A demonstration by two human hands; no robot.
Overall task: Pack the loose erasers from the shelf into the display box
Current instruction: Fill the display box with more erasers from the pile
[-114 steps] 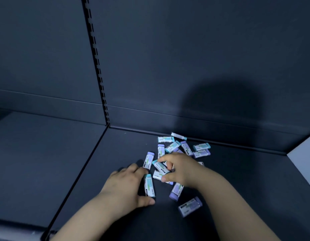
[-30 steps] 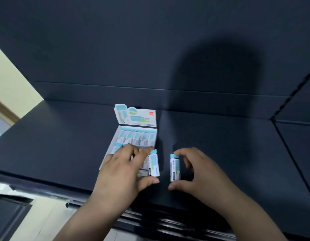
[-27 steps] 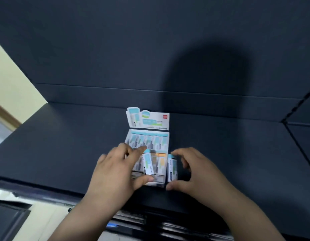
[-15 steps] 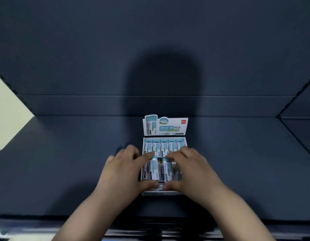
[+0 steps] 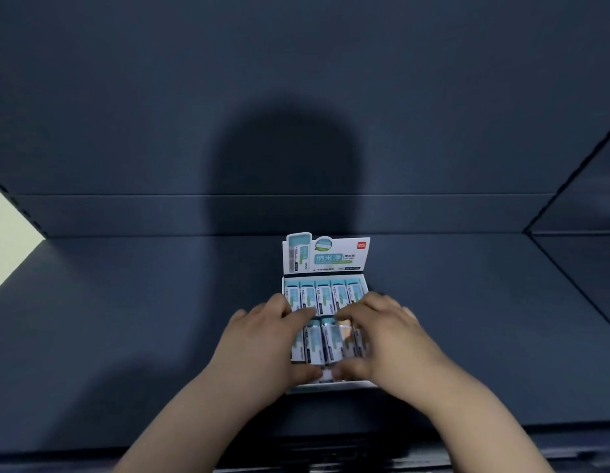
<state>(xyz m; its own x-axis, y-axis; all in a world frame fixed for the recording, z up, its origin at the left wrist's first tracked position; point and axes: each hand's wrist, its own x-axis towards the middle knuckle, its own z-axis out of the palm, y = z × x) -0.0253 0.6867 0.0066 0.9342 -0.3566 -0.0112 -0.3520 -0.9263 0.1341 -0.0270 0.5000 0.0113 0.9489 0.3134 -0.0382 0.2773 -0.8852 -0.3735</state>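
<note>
The left hand [image 5: 259,343] reaches in from 7 o'clock and lies over the 9 o'clock side of the display box [image 5: 331,384]. Its forefinger is curled down to the 12 o'clock end of the left-held eraser [image 5: 313,341] and its thumb is tucked against the 6 o'clock end, so it pinches that eraser lengthwise. The right hand [image 5: 392,339] comes in from 5 o'clock and mirrors it over the 3 o'clock side of the box. It pinches the right-held eraser [image 5: 332,339] end to end between forefinger and thumb. The two pinched erasers lie side by side and touch along their long edges in the 6 o'clock half of the box, with their teal ends toward 12 o'clock. The two thumb tips nearly meet just inside the front wall of the box. Motion blur softens the fingers, so I cannot tell how far the erasers are seated.

The box sits on the dark shelf [image 5: 143,319], a little toward 4 o'clock from the middle of the view and close to the shelf's front edge. Its header card [image 5: 334,256] stands upright at the 12 o'clock end, white with teal print and a small red mark in its corner. Directly at 6 o'clock of the card, the back row [image 5: 324,297] holds five erasers packed edge to edge. More erasers lie in the front row on either side of the two being held, partly hidden under the palms.

Behind the box, the dark back panel [image 5: 296,80] carries a rounded shadow [image 5: 283,172] at 12 o'clock. A pale wall [image 5: 6,227] shows at the 9 o'clock edge.
</note>
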